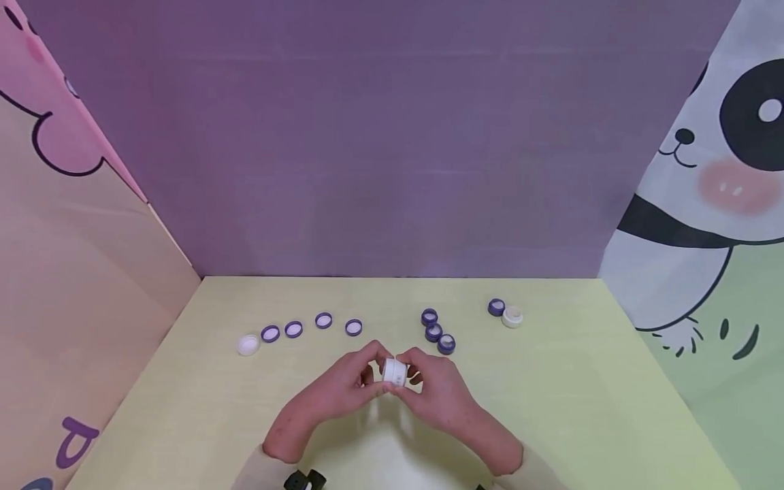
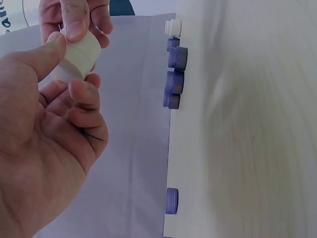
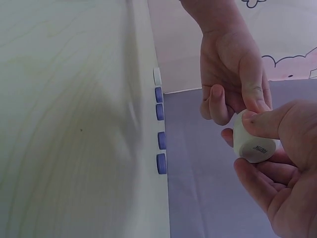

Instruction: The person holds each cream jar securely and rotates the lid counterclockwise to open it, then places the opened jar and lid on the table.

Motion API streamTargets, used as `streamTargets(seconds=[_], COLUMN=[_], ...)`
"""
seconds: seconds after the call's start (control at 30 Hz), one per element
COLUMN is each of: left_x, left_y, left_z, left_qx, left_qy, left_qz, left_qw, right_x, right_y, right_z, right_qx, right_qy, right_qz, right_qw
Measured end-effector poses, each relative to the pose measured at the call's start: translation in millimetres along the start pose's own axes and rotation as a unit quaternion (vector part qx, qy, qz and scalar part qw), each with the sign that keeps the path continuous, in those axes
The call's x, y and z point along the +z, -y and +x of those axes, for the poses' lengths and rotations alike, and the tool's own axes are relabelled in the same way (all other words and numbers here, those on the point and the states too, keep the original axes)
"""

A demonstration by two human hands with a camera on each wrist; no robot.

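Observation:
A small white round jar (image 1: 395, 371) is held sideways above the table, between both hands. My left hand (image 1: 344, 386) pinches its left end with thumb and fingers. The right hand (image 1: 439, 389) grips the opposite end the same way. A seam runs around the white jar (image 2: 80, 55) in the left wrist view. Dark print shows on the end of the jar (image 3: 255, 144) nearer the right hand in the right wrist view. Fingers cover parts of its side.
Left on the table lie a white round lid (image 1: 248, 345) and several purple-rimmed lids (image 1: 270, 333). Beyond the right hand stand purple jars (image 1: 446, 344) in a touching row. Farther right, a purple jar (image 1: 497, 307) touches a white jar (image 1: 512, 316). A purple wall (image 1: 392, 150) rises behind.

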State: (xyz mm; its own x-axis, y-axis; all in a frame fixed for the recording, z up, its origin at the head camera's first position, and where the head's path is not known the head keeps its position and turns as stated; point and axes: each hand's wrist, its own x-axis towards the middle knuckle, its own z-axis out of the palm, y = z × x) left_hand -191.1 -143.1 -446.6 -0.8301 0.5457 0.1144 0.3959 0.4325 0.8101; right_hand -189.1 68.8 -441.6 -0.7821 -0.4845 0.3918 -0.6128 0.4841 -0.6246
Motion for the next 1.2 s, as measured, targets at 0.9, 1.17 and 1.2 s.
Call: streamTargets(seconds=[0.9,1.17,1.2], left_x=[-9.1,-13.0,-12.5], left_y=[-22.5,-25.6,-25.2], left_z=[-11.2,-8.2,-7.1], left_qx=[-0.034,0.128,0.143], left_qy=[-0.141,-0.165,-0.169], left_qz=[0.119,0.124,0.129], left_qw=[0.9821,0.9700,0.9667], right_x=[-9,-19,-20], right_y=[19,13,13], right_z=[15,14,14], right_qx=[0.011,0.027,0.029], right_qy=[0.008,0.016,0.017], right_qz=[0.015,0.044,0.047], right_qw=[1.000,0.999,0.998])
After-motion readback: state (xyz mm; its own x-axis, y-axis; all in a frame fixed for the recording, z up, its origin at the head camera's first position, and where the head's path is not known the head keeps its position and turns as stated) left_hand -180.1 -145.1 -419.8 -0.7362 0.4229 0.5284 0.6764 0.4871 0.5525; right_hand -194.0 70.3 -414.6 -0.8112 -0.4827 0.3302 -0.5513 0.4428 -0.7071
